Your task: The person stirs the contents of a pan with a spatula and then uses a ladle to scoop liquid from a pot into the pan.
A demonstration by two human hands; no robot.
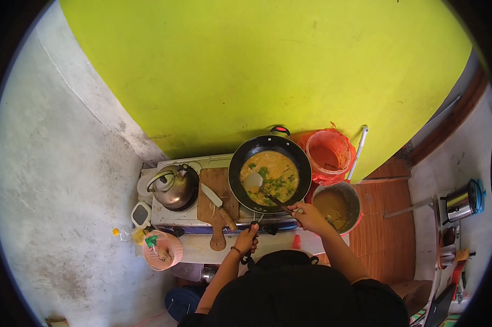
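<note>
A black wok (233,175) sits on the stove, holding yellowish food with green leaves (278,188). My left hand (247,240) is closed around the wok's dark handle at the near side. The closed fingers of my right hand (309,218) grip the dark handle of a spatula (253,181), whose pale blade lies in the food at the left part of the wok. Left of the wok, a knife (212,195) with a wooden handle rests on a wooden cutting board (206,211).
A metal kettle (173,191) stands on the stove's left side. Beside the wok at right are a red bucket (328,151) and a pot of brownish liquid (333,204). A pink basket (162,252) sits at the lower left. The green wall (257,71) rises behind the stove.
</note>
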